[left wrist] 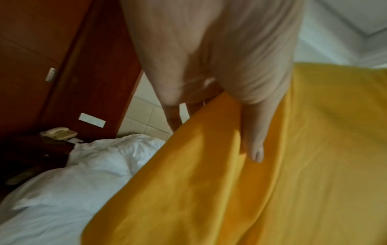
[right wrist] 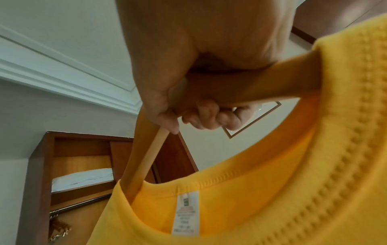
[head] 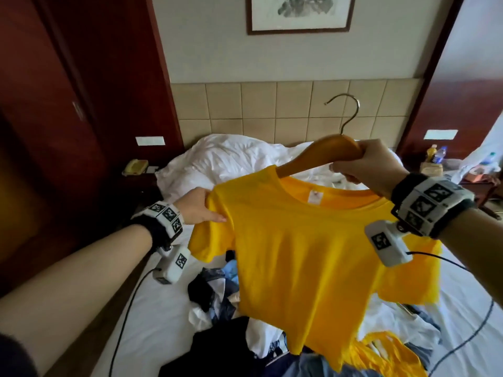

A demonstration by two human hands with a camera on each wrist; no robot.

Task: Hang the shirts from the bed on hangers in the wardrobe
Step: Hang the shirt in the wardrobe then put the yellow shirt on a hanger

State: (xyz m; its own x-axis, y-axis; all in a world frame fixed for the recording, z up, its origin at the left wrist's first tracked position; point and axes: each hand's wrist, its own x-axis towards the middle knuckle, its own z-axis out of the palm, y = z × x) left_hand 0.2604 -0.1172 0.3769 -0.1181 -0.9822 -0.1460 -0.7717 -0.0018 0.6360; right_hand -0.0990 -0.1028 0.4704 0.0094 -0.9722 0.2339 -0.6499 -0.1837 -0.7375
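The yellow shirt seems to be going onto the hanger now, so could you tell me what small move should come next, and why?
Probably the left hand should draw the shoulder it pinches over the hanger's hidden arm. The right hand grips the wooden hanger at its middle, both arms already run through the collar of the yellow shirt, and the cloth still bunches at that shoulder.

Framed picture (head: 300, 13) above tiled headboard (head: 285, 110)

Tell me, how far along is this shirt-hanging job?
Early, it seems. The yellow shirt is nearly on the wooden hanger: the right hand grips the hanger inside the neck opening while the left hand pinches a shoulder. It has not reached the wardrobe rail yet. A pile of clothes remains on the bed.
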